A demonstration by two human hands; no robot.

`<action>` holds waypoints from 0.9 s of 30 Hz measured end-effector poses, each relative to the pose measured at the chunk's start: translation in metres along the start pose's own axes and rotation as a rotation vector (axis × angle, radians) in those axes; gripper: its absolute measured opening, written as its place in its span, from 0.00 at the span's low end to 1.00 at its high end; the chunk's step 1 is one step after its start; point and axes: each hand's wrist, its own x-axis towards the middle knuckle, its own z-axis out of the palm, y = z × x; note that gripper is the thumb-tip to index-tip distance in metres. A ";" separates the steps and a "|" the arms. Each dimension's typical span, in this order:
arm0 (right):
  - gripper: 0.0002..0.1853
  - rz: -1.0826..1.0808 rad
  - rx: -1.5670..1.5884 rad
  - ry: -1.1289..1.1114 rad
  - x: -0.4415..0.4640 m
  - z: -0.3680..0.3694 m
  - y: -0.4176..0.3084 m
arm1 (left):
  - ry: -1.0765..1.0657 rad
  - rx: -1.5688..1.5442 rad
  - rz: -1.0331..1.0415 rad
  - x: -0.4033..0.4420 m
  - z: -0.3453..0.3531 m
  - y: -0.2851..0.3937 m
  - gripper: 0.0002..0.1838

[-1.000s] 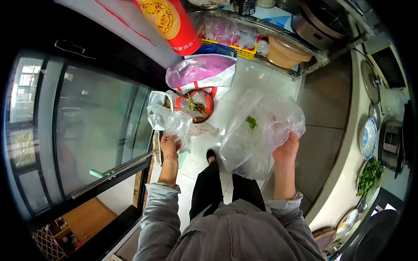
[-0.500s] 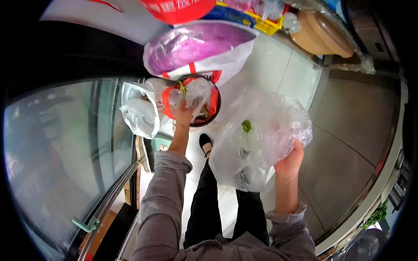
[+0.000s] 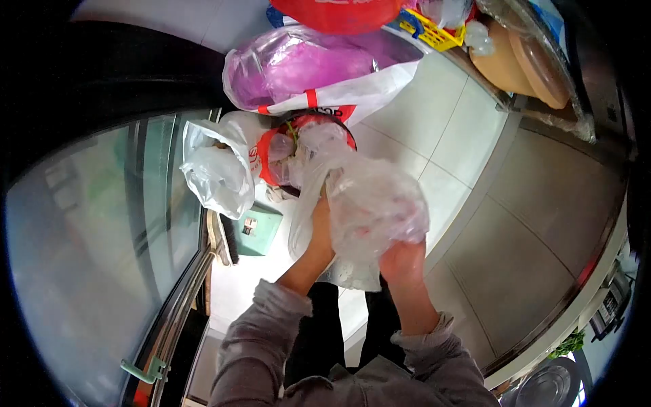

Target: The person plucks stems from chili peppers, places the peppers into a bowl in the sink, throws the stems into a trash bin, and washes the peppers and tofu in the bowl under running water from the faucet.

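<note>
A large clear plastic bag (image 3: 373,203) hangs bunched between my two hands, in front of my legs. My right hand (image 3: 405,261) grips its lower right side. My left hand (image 3: 323,220) is at its left side, the fingers hidden behind the cloudy plastic. Just beyond the bag stands a round bin (image 3: 351,136) lined with a red bag (image 3: 265,163), with crumpled clear plastic and a bit of green stem inside. The clear bag overlaps the bin's near edge from this view.
A white plastic bag (image 3: 217,169) stands left of the bin, above a green box (image 3: 259,230). Behind are a white-and-pink bag (image 3: 305,64) and a yellow basket (image 3: 441,35). A glass door (image 3: 88,237) is at left, a tan basin (image 3: 505,61) upper right.
My left hand has left the bin and come back to the large bag; the smaller clear plastic it carried now lies in the bin. My right hand has moved left with the large bag.
</note>
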 end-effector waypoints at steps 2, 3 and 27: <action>0.17 -0.010 -0.098 0.034 -0.006 0.008 0.005 | -0.038 0.011 0.005 0.008 0.005 -0.004 0.29; 0.17 -0.035 -0.102 -0.018 -0.007 0.014 0.001 | -0.045 0.177 0.061 0.016 0.007 -0.006 0.28; 0.16 -0.892 -1.092 -0.514 0.176 0.142 -0.061 | 0.282 0.335 0.117 0.068 -0.026 0.141 0.16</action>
